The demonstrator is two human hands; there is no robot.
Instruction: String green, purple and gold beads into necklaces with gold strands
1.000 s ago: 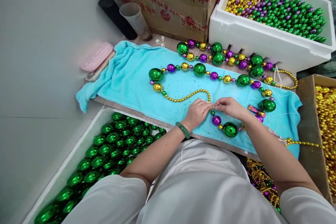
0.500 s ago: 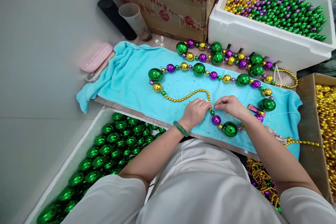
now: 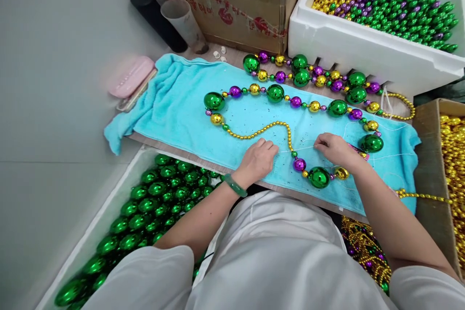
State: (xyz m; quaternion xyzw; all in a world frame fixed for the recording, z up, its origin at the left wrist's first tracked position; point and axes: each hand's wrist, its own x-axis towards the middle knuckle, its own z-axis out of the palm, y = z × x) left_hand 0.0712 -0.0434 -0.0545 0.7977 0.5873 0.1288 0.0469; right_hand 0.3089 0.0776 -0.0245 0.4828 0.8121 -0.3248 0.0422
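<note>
A thin white string (image 3: 303, 148) is stretched between my hands, crossing the bead necklace beside a small green bead. My left hand (image 3: 258, 161), closed, pinches its left end; a green bangle (image 3: 235, 185) circles that wrist. With closed fingertips my right hand (image 3: 336, 149) grips the right end. The necklace (image 3: 275, 93) of large green, purple and gold beads lies in a loop on a turquoise towel (image 3: 185, 101), with a run of small gold beads (image 3: 259, 131) on its near left side. Partly hidden behind my right wrist is a small pink item (image 3: 365, 156).
A finished-looking bead strand (image 3: 301, 77) lies behind the towel. A white foam box (image 3: 348, 41) of beads and a cardboard box (image 3: 232, 5) stand at the back. Large green beads (image 3: 138, 223) fill a box at lower left; gold beads (image 3: 452, 169) fill one at right.
My hands have moved apart, the left one leftward and the right one rightward. The string between them is now drawn out straight across the necklace.
</note>
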